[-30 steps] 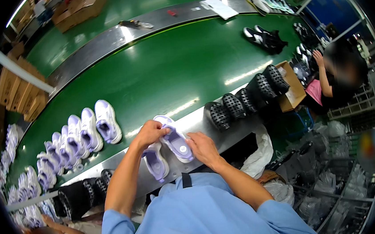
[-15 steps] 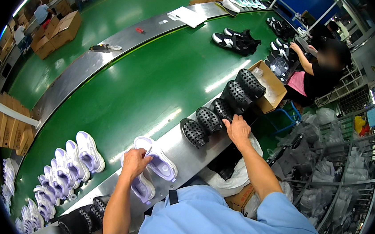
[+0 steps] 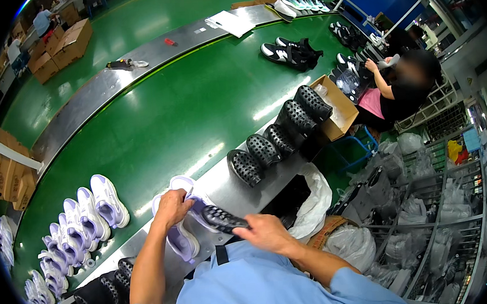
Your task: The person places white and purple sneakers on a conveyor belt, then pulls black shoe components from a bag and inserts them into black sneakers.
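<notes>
Two white and lilac sneakers lie side by side on the metal ledge in front of me. My left hand (image 3: pixel 173 207) is closed in a pinch at the upper of the right-hand sneaker (image 3: pixel 197 205), apparently on its tongue. The left-hand sneaker (image 3: pixel 183 245) is partly covered by that hand and wrist. In my right hand (image 3: pixel 265 230) is a black perforated shoe tree (image 3: pixel 219 216), gripped at one end. Its rounded, holed end points left, over the right-hand sneaker's heel opening. Several similar shoe trees (image 3: pixel 263 149) stand in a row along the ledge to the right.
A line of white and lilac sneakers (image 3: pixel 106 201) stands on the green belt (image 3: pixel 154 125) at left. Black sneakers (image 3: pixel 293 54) and an open carton (image 3: pixel 338 109) are farther right, near a co-worker (image 3: pixel 391 90). More black shoe trees (image 3: pixel 102 294) lie lower left. Wire racks (image 3: pixel 431 240) stand at right.
My right hand has come away from the row of shoe trees, moving left and nearer with one in its grip. My left hand stays at the sneaker. The whole view has shifted slightly.
</notes>
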